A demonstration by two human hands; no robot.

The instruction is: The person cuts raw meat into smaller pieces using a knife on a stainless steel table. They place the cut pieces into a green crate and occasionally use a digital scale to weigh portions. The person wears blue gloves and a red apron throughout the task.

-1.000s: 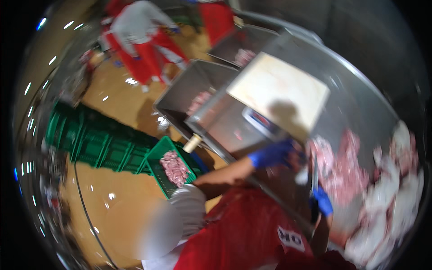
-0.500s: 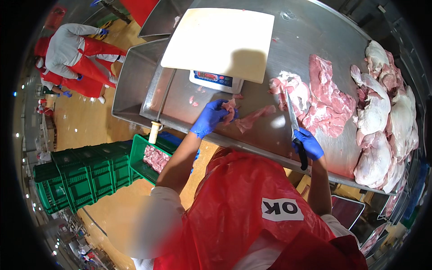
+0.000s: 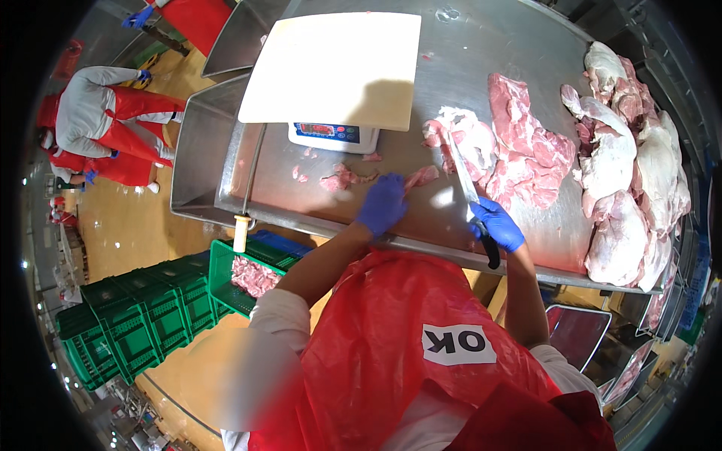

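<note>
My left hand (image 3: 383, 204), in a blue glove, is closed over the near left end of a thin strip of pink meat (image 3: 421, 177) on the steel table; the fingertips are partly hidden. My right hand (image 3: 499, 224), also gloved in blue, grips a knife (image 3: 461, 167) by its black handle, the blade pointing away from me. The blade's far end lies by a pale, fatty piece of meat (image 3: 470, 139). A large flat slab of pink meat (image 3: 526, 146) lies just right of it. A small meat scrap (image 3: 338, 178) rests left of my left hand.
A white board (image 3: 331, 68) sits on a digital scale (image 3: 331, 137). Large skin-covered meat pieces (image 3: 620, 237) are heaped at the right. A green crate (image 3: 220, 270) of meat trimmings stands below the steel table's (image 3: 301, 218) near edge. Co-workers (image 3: 98, 120) stand far left.
My left hand has let go of the small meat scrap, which now lies on the table, and has moved right onto the strip. The right hand still holds the knife. The view has shifted.
</note>
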